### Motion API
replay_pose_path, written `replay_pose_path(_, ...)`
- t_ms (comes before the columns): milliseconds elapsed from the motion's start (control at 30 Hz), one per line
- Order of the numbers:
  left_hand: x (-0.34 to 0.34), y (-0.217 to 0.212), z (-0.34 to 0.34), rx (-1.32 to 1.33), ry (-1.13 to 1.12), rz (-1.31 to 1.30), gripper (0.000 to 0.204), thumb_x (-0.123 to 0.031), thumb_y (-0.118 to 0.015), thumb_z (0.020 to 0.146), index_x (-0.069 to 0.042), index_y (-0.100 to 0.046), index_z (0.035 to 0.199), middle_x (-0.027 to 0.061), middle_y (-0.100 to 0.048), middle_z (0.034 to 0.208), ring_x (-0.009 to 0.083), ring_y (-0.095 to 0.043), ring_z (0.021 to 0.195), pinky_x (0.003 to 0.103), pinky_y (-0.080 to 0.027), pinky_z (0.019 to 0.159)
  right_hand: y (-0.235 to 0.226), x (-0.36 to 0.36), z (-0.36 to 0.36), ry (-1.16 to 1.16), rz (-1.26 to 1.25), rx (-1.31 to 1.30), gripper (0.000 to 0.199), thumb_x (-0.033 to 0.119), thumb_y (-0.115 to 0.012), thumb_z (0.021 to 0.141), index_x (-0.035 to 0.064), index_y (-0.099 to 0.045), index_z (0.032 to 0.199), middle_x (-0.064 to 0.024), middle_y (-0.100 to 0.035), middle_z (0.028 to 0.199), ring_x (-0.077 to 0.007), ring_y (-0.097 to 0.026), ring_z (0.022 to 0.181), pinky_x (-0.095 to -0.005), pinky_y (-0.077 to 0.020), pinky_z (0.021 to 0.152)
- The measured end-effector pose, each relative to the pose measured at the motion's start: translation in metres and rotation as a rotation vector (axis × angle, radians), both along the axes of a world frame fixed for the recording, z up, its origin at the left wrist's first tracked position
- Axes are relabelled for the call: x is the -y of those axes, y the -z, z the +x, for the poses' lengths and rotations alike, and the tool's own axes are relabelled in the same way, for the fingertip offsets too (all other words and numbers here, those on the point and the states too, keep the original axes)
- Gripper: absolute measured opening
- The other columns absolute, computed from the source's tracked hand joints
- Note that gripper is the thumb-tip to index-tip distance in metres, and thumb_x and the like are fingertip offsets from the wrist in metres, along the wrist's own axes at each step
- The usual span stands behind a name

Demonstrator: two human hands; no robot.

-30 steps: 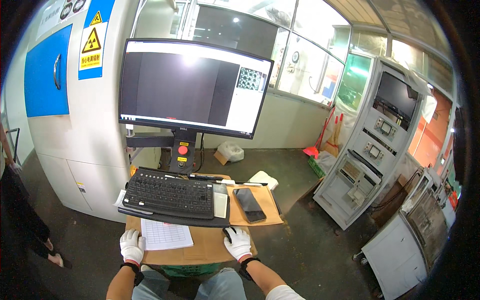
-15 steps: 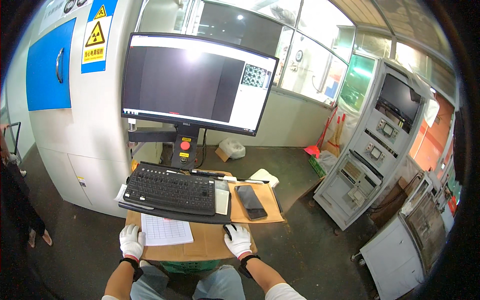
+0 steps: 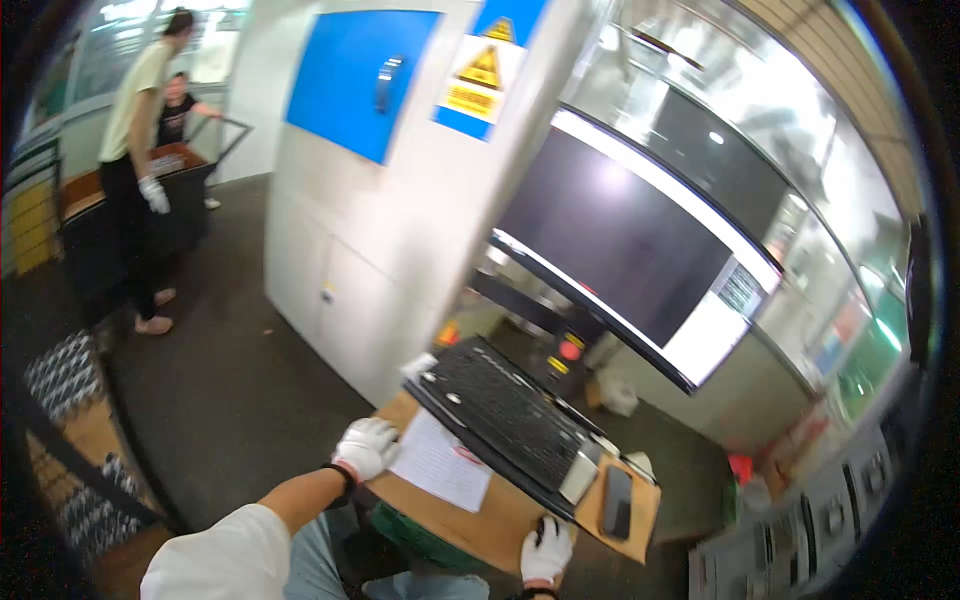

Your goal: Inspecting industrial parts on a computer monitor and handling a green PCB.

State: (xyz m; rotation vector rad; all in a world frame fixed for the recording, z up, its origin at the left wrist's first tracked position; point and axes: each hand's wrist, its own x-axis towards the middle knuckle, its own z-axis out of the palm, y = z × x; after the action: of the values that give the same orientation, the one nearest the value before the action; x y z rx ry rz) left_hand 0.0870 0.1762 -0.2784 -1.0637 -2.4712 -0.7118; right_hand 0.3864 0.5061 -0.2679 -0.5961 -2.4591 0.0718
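White-gloved right hand [image 3: 547, 554] curls its grip around the computer mouse [image 3: 541, 529], likely for control; left hand [image 3: 368, 447], grip unclear, rests beside the printed sheet [image 3: 440, 468].

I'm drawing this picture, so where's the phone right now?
In the head view, the phone is at the lower right, lying on a brown sheet, right of the keyboard and near the gloved right hand.
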Motion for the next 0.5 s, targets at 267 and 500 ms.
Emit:
replay_pose_path(267, 0.005, -0.011, 0.003, -0.011, -0.008, 0.059, 0.029, -0.032, -0.062, 0.095, -0.007, -0.071, 0.106, 0.0105, -0.07, 0.11, 0.0327, -0.065, 0.109, 0.046, -0.052, 0.096, -0.007, 0.008, -0.004, -0.012, -0.069, 0.051, 0.045, 0.026, -0.067, 0.091, 0.0067, -0.064, 0.131, -0.0279, -0.061, 0.13, -0.0503, -0.053, 0.126, -0.0601, -0.0365, 0.118)
replay_pose_path(500, 0.006, -0.011, 0.001, 0.001, -0.003, 0.039, 0.032, -0.034, -0.061, 0.095, -0.007, -0.071, 0.109, 0.0105, -0.07, 0.113, 0.0325, -0.065, 0.112, 0.046, -0.052, 0.099, -0.001, 0.009, -0.003, 0.014, -0.003, 0.032, 0.044, 0.026, -0.065, 0.093, 0.0098, -0.063, 0.134, -0.0261, -0.063, 0.126, -0.0482, -0.056, 0.122, -0.057, -0.0436, 0.111)
